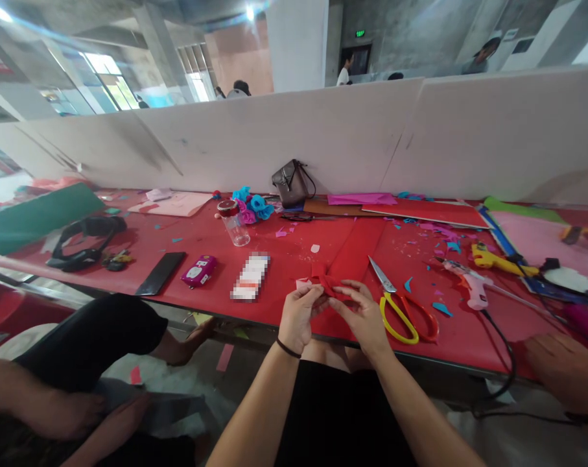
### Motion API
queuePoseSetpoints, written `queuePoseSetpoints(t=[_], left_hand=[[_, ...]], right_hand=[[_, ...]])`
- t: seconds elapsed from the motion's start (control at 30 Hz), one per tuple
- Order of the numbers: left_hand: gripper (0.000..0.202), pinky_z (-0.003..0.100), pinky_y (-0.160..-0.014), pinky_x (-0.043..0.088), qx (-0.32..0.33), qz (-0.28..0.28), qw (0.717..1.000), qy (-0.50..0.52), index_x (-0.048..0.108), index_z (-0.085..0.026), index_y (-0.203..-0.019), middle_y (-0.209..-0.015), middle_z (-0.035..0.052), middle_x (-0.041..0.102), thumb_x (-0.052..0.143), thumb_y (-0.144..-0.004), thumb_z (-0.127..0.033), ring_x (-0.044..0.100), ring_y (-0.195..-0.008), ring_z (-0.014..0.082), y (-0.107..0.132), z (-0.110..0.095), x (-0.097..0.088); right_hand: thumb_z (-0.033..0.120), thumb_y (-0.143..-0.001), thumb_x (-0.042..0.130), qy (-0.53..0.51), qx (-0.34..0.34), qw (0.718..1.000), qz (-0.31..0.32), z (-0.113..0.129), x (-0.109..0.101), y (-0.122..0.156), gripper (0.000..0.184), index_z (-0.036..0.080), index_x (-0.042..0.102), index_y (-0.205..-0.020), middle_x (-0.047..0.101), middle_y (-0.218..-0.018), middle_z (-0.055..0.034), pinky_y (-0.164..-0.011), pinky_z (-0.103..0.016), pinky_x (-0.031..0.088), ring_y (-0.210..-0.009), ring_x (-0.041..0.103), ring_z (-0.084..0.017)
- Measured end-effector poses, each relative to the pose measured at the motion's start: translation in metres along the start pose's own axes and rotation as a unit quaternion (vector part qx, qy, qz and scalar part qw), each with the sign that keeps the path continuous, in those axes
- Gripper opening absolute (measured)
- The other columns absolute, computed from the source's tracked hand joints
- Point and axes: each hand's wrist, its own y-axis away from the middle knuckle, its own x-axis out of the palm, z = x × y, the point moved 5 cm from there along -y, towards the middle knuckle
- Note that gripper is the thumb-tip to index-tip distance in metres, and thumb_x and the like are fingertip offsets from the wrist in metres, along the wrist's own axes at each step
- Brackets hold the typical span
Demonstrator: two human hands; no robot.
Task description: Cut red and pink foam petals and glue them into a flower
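Between my hands, above the table's front edge, is a piece of red crepe paper (327,283) that looks folded or gathered. My left hand (301,312) pinches its left side with thumb and forefinger; a dark band circles that wrist. On the other side, my right hand (362,316) grips the paper with thumb and fingertips. A strip of red paper (354,250) lies flat just behind them. Close to my right hand rest scissors (399,318) with a yellow and a red handle, blades pointing away.
A pink glue gun (473,285) and a yellow glue gun (498,258) lie right, cords trailing. Left are a phone (251,277), purple case (199,271), black phone (161,274) and clear jar (235,227). Behind stands a dark bag (292,183). People sit on both sides.
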Motion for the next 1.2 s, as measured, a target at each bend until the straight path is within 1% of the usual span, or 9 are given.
queuePoseSetpoints(t=[0.1, 0.2, 0.27, 0.33, 0.5, 0.7, 0.83, 0.93, 1.2], left_hand=[[0.030, 0.030, -0.077, 0.054, 0.016, 0.004, 1.000, -0.006, 0.070, -0.010, -0.069, -0.071, 0.0059, 0.070, 0.085, -0.053, -0.031, 0.066, -0.069, 0.0149, 0.002, -0.001, 0.001], [0.031, 0.033, -0.082, 0.053, 0.031, 0.008, 0.999, -0.022, 0.072, -0.010, -0.071, -0.074, 0.0079, 0.072, 0.085, -0.052, -0.031, 0.067, -0.072, 0.0163, 0.002, 0.001, 0.000], [0.029, 0.033, -0.081, 0.054, 0.048, 0.005, 0.998, -0.046, 0.073, -0.010, -0.073, -0.074, 0.0078, 0.073, 0.084, -0.053, -0.029, 0.067, -0.070, 0.0159, 0.002, 0.002, -0.001], [0.024, 0.031, -0.079, 0.054, 0.078, -0.006, 0.992, -0.097, 0.074, -0.011, -0.074, -0.073, 0.0067, 0.073, 0.082, -0.056, -0.026, 0.067, -0.068, 0.0155, 0.001, 0.001, -0.002], [0.011, 0.028, -0.073, 0.056, 0.176, -0.046, 0.949, -0.258, 0.075, -0.017, -0.074, -0.072, 0.0035, 0.075, 0.073, -0.063, -0.017, 0.070, -0.070, 0.0166, 0.005, -0.009, 0.000], [0.012, 0.025, -0.071, 0.056, 0.240, -0.048, 0.902, -0.356, 0.076, -0.018, -0.078, -0.078, 0.0032, 0.076, 0.066, -0.070, -0.015, 0.070, -0.071, 0.0156, 0.013, -0.018, 0.004], [0.012, 0.023, -0.068, 0.054, 0.251, -0.044, 0.884, -0.391, 0.076, -0.019, -0.078, -0.076, 0.0022, 0.075, 0.065, -0.073, -0.016, 0.069, -0.069, 0.0147, 0.012, -0.018, 0.001], [0.013, 0.022, -0.066, 0.053, 0.249, -0.046, 0.877, -0.408, 0.075, -0.018, -0.077, -0.075, 0.0018, 0.075, 0.063, -0.074, -0.016, 0.068, -0.067, 0.0141, 0.010, -0.018, -0.002], [0.014, 0.022, -0.069, 0.054, 0.253, -0.035, 0.879, -0.402, 0.075, -0.019, -0.079, -0.077, 0.0019, 0.075, 0.063, -0.074, -0.015, 0.069, -0.070, 0.0142, 0.011, -0.020, -0.001]], right_hand=[[0.035, -0.076, 0.068, 0.030, -0.035, 0.999, 0.009, 0.007, 0.000, 0.004, 0.017, 0.022, 0.074, -0.085, 0.071, -0.093, -0.0068, -0.081, -0.037, 0.053, -0.088, 0.066, -0.023], [0.035, -0.080, 0.063, 0.010, -0.013, 1.000, 0.008, 0.004, 0.001, 0.005, 0.019, 0.020, 0.074, -0.086, 0.073, -0.089, -0.0068, -0.081, -0.038, 0.054, -0.085, 0.067, -0.023], [0.034, -0.081, 0.062, -0.010, 0.007, 1.000, 0.015, 0.001, 0.002, 0.005, 0.020, 0.020, 0.073, -0.088, 0.074, -0.091, -0.0067, -0.081, -0.037, 0.054, -0.085, 0.068, -0.023], [0.032, -0.081, 0.061, -0.015, 0.007, 1.000, 0.020, 0.001, 0.003, 0.006, 0.019, 0.020, 0.074, -0.088, 0.074, -0.091, -0.0063, -0.081, -0.037, 0.054, -0.085, 0.068, -0.022], [0.028, -0.080, 0.060, 0.039, -0.051, 0.998, 0.009, 0.014, 0.004, 0.008, 0.016, 0.021, 0.074, -0.083, 0.074, -0.086, -0.0058, -0.078, -0.035, 0.055, -0.081, 0.068, -0.022], [0.029, -0.079, 0.060, 0.076, -0.079, 0.994, 0.002, 0.021, 0.004, 0.008, 0.016, 0.020, 0.074, -0.082, 0.075, -0.083, -0.0061, -0.074, -0.034, 0.056, -0.078, 0.069, -0.022], [0.030, -0.079, 0.060, 0.097, -0.079, 0.992, 0.000, 0.020, 0.004, 0.008, 0.016, 0.021, 0.074, -0.082, 0.076, -0.084, -0.0061, -0.075, -0.035, 0.056, -0.078, 0.070, -0.023], [0.029, -0.081, 0.058, 0.096, -0.065, 0.993, 0.019, 0.018, 0.006, 0.007, 0.018, 0.022, 0.074, -0.084, 0.076, -0.088, -0.0058, -0.078, -0.036, 0.056, -0.082, 0.070, -0.023], [0.031, -0.078, 0.061, 0.085, -0.044, 0.995, 0.020, 0.013, 0.009, 0.005, 0.017, 0.019, 0.073, -0.082, 0.075, -0.084, -0.0061, -0.077, -0.035, 0.055, -0.078, 0.069, -0.022]])
